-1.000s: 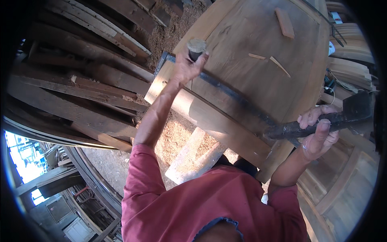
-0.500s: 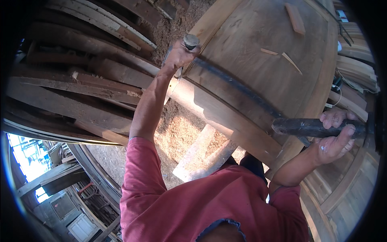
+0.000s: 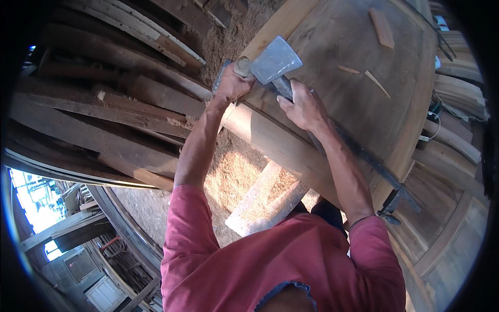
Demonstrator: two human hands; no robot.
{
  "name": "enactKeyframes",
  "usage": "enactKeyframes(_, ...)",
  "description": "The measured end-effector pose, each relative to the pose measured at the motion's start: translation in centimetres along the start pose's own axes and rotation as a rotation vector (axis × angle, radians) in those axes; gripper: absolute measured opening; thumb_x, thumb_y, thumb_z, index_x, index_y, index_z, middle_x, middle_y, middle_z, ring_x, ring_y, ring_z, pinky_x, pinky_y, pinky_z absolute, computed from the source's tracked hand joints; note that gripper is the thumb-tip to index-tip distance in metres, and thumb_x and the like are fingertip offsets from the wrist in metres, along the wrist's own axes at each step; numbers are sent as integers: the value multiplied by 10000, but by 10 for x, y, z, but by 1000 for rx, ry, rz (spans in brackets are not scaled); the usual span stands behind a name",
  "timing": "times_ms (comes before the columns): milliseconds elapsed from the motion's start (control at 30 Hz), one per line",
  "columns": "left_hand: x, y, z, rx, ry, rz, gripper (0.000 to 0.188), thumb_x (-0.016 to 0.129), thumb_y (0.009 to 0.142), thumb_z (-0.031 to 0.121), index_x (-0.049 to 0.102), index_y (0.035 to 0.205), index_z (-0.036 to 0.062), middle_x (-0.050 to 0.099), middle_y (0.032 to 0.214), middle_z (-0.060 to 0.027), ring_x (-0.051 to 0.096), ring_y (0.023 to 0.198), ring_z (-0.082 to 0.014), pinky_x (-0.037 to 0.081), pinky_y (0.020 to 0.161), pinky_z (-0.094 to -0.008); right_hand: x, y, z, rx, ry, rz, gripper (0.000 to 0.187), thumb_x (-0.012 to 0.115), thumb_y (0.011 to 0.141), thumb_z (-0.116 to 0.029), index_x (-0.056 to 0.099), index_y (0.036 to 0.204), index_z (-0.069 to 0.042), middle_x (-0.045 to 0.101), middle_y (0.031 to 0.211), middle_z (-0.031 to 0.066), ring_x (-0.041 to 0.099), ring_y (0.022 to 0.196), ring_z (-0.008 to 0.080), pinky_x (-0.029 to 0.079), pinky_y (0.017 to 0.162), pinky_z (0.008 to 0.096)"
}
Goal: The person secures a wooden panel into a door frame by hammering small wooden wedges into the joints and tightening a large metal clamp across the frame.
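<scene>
My left hand (image 3: pixel 232 84) is closed around an upright tool at the left edge of a wooden panel. Only the tool's round, worn wooden butt (image 3: pixel 242 66) shows above my fist; its lower part is hidden, so I cannot tell its kind. My right hand (image 3: pixel 307 107) grips the dark handle of a hatchet over the panel. The hatchet's grey head (image 3: pixel 275 60) is beside the butt, narrow end toward it; whether they touch I cannot tell. Beneath my right arm, a long dark bar clamp (image 3: pixel 371 160) lies across the framed wooden panel (image 3: pixel 332 49).
On the panel lie a small wood block (image 3: pixel 382 28) and thin splinters (image 3: pixel 377 83). Stacked boards (image 3: pixel 104 130) crowd the left side. Sawdust (image 3: pixel 231 161) covers the floor below, with a plank (image 3: pixel 254 203) near me. More curved timber (image 3: pixel 457 91) is piled at right.
My right hand has swung the hatchet from the far right, leftward across the panel, to the tool in my left hand. My left hand has stayed at nearly the same place.
</scene>
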State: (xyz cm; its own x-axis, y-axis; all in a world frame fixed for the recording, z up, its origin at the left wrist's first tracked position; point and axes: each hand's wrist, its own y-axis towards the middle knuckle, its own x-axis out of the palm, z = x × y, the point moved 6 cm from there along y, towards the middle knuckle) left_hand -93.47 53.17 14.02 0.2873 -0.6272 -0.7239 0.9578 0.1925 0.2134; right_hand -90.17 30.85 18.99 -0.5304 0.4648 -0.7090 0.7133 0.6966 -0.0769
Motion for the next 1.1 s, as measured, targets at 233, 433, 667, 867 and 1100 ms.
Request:
enactKeyframes(233, 51, -31, 21, -66, -93, -237, 370, 770, 768, 160, 667, 1114, 82, 741, 1014, -122, 725, 929, -257, 582, 827, -379, -6, -50, 33, 138, 656, 46, 227, 704, 904, -159, 546, 962, -6, 592, 674, 103, 578, 543, 235, 507, 578, 362)
enactKeyframes(433, 111, -17, 81, -127, 326, -597, 264, 741, 735, 229, 736, 993, 170, 733, 944, -143, 704, 930, -355, 567, 845, -424, -44, -89, 74, 289, 887, 190, 150, 667, 943, -113, 545, 961, -27, 552, 659, 12, 526, 528, 86, 441, 507, 257)
enactKeyframes(667, 111, -12, 37, -233, 384, -580, 271, 757, 723, 284, 733, 973, 184, 735, 991, -109, 693, 978, -341, 567, 845, -438, -84, -104, 99, 241, 886, 404, 92, 616, 968, -97, 561, 969, -23, 551, 678, 33, 520, 555, 103, 448, 531, 271)
enactKeyframes(867, 107, -12, 33, -172, 371, -567, 326, 774, 702, 288, 711, 1006, 189, 732, 961, -118, 696, 918, -356, 569, 801, -450, -55, -91, 98, 196, 844, 726, 122, 606, 994, -118, 553, 999, -8, 561, 695, 34, 527, 568, 109, 471, 549, 273)
enactKeyframes(1100, 98, -15, 36, -71, 249, -440, 385, 771, 685, 260, 677, 1055, 213, 727, 896, -125, 692, 889, -373, 549, 767, -483, 59, -83, 105, 100, 128, 182, 242, 695, 907, -132, 538, 967, 43, 580, 663, 67, 557, 502, 142, 473, 486, 330)
